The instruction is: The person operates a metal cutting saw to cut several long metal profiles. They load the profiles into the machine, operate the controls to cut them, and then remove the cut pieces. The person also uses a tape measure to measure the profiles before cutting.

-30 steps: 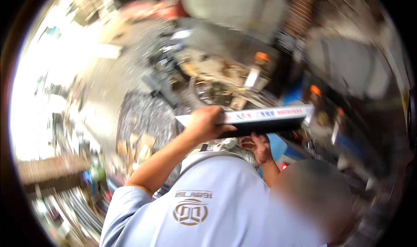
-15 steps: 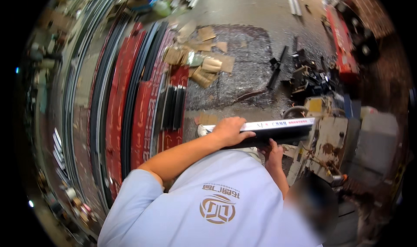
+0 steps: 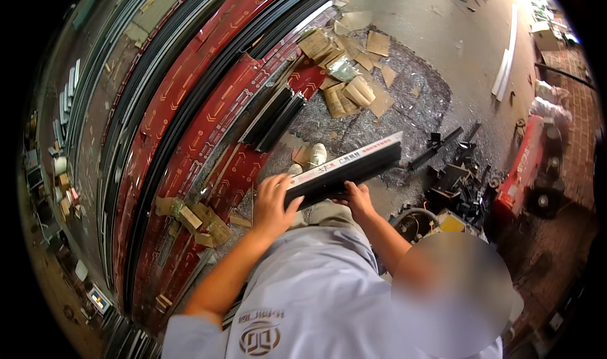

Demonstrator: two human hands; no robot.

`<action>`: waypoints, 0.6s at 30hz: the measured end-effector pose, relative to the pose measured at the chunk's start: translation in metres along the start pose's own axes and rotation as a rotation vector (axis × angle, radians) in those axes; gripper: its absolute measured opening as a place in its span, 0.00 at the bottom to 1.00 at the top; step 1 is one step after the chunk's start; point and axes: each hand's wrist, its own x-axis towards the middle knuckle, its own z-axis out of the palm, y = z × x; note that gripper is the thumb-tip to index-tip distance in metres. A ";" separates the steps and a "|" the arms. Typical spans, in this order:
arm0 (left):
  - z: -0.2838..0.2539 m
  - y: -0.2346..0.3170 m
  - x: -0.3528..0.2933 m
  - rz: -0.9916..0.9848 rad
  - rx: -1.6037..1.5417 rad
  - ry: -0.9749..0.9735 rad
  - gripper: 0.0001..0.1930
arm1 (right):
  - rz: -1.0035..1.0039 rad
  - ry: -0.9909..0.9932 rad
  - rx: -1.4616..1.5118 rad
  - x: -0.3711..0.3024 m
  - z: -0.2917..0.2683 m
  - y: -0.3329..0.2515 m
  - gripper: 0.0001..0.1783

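Long black white-topped bar [image 3: 354,170]: we hold it just off our view's centre, toward 3 o'clock.
Left hand [image 3: 272,204]: closed around the bar's 8 o'clock end.
Right hand [image 3: 358,201]: gripping its 5 o'clock edge.
Flat brown cardboard pieces [image 3: 360,91]: heaped at 12 o'clock from the bar, well apart.

This looks like a metal-profile workshop, judging by the long dark profiles [image 3: 190,109] laid in rows beside red printed wrapping [image 3: 237,84], the shiny shavings [image 3: 417,78] strewn over the bare floor [image 3: 477,49], the heap of black offcuts [image 3: 450,187] and the scattered cardboard pieces [image 3: 378,43].
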 end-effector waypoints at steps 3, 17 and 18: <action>-0.006 -0.045 -0.043 -0.220 0.051 0.061 0.27 | 0.037 -0.029 -0.159 0.109 0.020 0.001 0.15; 0.138 -0.134 -0.176 -1.049 -0.316 -0.310 0.39 | 0.143 -0.055 -0.527 0.586 0.125 0.156 0.15; 0.144 -0.138 -0.184 -1.053 -0.301 -0.296 0.39 | 0.152 -0.061 -0.568 0.612 0.129 0.174 0.16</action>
